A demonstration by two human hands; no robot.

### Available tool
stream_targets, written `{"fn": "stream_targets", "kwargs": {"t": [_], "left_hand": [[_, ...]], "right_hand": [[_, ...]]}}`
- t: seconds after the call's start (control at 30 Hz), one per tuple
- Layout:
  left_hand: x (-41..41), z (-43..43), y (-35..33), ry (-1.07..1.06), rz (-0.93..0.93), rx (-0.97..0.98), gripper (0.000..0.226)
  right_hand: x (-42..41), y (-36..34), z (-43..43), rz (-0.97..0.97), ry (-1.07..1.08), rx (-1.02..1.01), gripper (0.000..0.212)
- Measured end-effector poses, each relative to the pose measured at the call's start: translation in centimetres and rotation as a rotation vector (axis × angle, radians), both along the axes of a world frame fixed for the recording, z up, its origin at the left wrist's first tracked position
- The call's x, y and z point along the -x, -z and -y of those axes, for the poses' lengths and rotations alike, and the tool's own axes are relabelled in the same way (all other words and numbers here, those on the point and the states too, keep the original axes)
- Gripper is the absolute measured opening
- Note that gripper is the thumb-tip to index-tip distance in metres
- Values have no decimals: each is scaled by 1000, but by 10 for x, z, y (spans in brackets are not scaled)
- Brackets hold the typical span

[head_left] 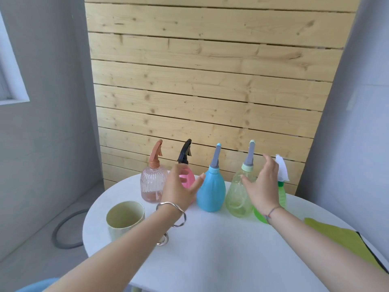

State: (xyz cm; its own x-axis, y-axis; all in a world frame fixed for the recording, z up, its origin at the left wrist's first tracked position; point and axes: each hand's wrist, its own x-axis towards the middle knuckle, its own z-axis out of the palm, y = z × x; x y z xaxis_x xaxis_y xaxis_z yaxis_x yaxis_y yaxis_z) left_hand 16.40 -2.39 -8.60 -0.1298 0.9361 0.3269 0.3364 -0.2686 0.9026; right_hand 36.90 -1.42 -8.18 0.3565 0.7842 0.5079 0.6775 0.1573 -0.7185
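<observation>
Head camera showed the left hand (181,191) spread open and empty, the pink plastic spray bottle (189,179) with black trigger just behind its fingers. The right hand (264,186) was also open and empty, with the pale green clear plastic bottle (236,194) just left of it.

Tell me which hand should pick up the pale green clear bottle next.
Right. The right hand is open right beside the pale green bottle, its thumb over it. The left hand hovers by the pink bottle, with the blue bottle between.
</observation>
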Motion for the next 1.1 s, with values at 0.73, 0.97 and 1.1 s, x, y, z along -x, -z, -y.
{"fn": "stream_targets", "kwargs": {"t": [0.73,0.97,1.1], "left_hand": [[-76,116,1,262,132,116,78],[-51,126,7,553,372,301,80],[-34,131,3,837,495,479,74]], "right_hand": [[2,-53,119,-375,-436,18,9],[12,-61,134,-485,-565,169,13],[11,-68,136,-677,-735,274,32]]}}
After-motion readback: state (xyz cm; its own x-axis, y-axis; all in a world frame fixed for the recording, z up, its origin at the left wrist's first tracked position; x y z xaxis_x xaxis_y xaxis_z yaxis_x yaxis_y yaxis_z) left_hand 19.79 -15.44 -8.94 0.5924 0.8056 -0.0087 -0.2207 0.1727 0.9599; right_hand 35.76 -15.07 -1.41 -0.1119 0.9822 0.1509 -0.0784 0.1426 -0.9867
